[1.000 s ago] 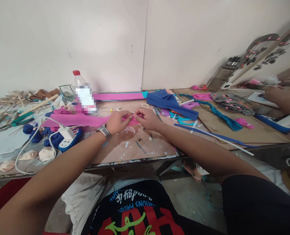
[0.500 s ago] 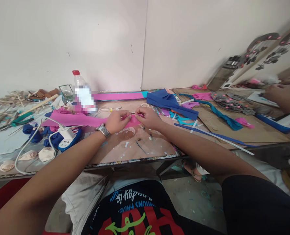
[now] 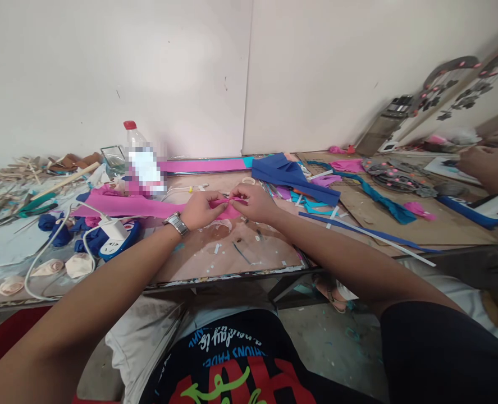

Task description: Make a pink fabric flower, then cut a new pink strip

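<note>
A long pink fabric strip (image 3: 156, 208) runs across the table from the left and ends between my two hands. My left hand (image 3: 202, 211), with a metal watch on its wrist, pinches the strip near its right end. Thumb and fingers of my right hand (image 3: 255, 203) grip the gathered end, close to the left fingertips. Between the hands the pink material is folded and bunched; its exact folds are partly hidden by my fingers. Both hands are just above the tabletop (image 3: 202, 264).
Left lie a white plug on a blue power strip (image 3: 124, 238), fabric rosettes (image 3: 78, 265), green-handled pliers (image 3: 42, 203) and wooden sticks. A red-capped bottle (image 3: 135, 134) stands behind. Blue cloth (image 3: 288, 177) and cardboard (image 3: 383, 224) lie right; another person's hand (image 3: 482, 163) is far right.
My left thumb and fingers have shifted slightly, and more of the folded pink strip shows between my hands. My right fingers have moved a little on the end.
</note>
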Tool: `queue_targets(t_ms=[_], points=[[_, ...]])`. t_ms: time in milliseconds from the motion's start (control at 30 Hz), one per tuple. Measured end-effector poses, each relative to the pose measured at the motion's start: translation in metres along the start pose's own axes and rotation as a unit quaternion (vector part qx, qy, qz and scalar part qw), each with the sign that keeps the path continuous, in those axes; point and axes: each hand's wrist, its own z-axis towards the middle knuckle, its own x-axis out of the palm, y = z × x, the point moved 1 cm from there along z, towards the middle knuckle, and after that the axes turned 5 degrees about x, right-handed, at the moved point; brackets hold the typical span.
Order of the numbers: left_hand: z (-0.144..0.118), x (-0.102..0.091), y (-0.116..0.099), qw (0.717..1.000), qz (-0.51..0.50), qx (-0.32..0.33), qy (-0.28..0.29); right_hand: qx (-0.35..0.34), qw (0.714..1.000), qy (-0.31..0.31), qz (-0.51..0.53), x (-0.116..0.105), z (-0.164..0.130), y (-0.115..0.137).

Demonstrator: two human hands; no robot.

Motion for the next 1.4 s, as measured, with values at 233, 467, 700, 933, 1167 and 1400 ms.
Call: queue_targets(t_ms=[233, 467, 700, 933, 1167, 1400], points=[[-0.0012, 0.0022, -0.0007, 1.0, 0.001, 0.008, 0.006, 0.013, 1.0, 0.002, 0.021, 0.0022, -0.001, 0.0003], [-0.0006, 0.0019, -0.0021, 0.999, -0.044, 0.011, -0.013, 0.01, 0.999, -0.004, 0.036, 0.0022, -0.0009, -0.0004], [-0.0015, 0.0043, 0.002, 0.999, -0.016, 0.032, -0.013, -0.007, 1.0, 0.001, 0.018, 0.0017, -0.0012, 0.0013], [-0.0018, 0.0027, -0.0013, 1.0, 0.003, 0.025, -0.006, 0.056, 0.996, 0.009, 0.064, 0.0035, -0.0004, 0.0014], [-0.0005, 0.0002, -0.0025, 1.0, 0.001, 0.009, 0.013, 0.041, 0.998, -0.001, 0.045, 0.001, -0.0003, 0.0014], [-0.0006, -0.0022, -0.0042, 0.999, -0.028, -0.006, 0.038, 0.04, 0.999, -0.008, 0.018, -0.0008, -0.0005, -0.0018]])
